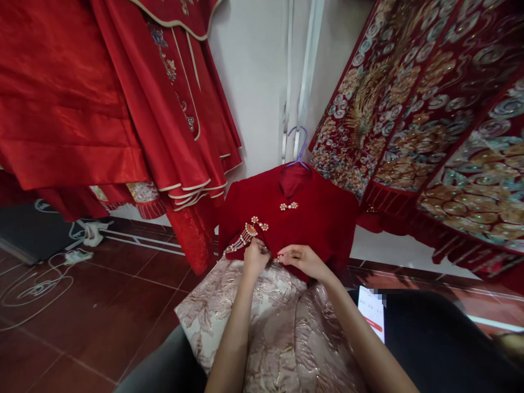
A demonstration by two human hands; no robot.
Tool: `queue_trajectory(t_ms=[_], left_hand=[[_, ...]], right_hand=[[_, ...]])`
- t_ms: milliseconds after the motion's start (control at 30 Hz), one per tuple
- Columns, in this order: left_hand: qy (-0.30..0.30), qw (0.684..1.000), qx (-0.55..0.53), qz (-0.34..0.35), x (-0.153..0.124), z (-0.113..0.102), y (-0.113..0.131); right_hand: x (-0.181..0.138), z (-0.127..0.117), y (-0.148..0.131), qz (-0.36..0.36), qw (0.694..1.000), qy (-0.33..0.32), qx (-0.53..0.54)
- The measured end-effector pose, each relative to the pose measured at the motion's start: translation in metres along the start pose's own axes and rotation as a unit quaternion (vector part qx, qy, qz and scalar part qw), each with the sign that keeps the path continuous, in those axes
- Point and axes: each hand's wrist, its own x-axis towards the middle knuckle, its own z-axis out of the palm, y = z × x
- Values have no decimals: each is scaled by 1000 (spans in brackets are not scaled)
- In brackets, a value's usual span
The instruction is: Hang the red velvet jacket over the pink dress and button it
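A dark red velvet jacket hangs in front of me on a purple hanger. Pearl-like flower fastenings sit below its collar, and a fan-shaped beaded tassel hangs on the left of its front. My left hand is closed on the jacket's front edge just below that tassel. With fingers pinched, my right hand holds a small beaded fastening at the lower front. The fingertips partly hide it. Below, a pale pink-gold brocade skirt spreads under my forearms.
Red garments with cream piping hang at the left, and a heavily embroidered red gown hangs at the right. A lit phone rests on a dark surface to my right. White cables lie on the tiled floor.
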Motion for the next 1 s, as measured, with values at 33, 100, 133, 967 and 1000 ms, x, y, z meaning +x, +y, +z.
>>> queue_trajectory(t_ms=[33, 100, 133, 967, 1000], left_hand=[[13, 1000, 24, 9, -2, 2, 2], [27, 998, 52, 27, -4, 0, 5], [26, 997, 56, 35, -4, -3, 5], [-12, 990, -137, -42, 11, -13, -16], [-11, 990, -136, -42, 10, -13, -16]], right_hand=[[1, 2, -4, 1, 1000, -17, 22], [6, 11, -9, -10, 999, -23, 46], [10, 17, -8, -22, 999, -11, 49], [40, 57, 33, -79, 959, 212, -169], [40, 57, 34, -80, 959, 211, -170]])
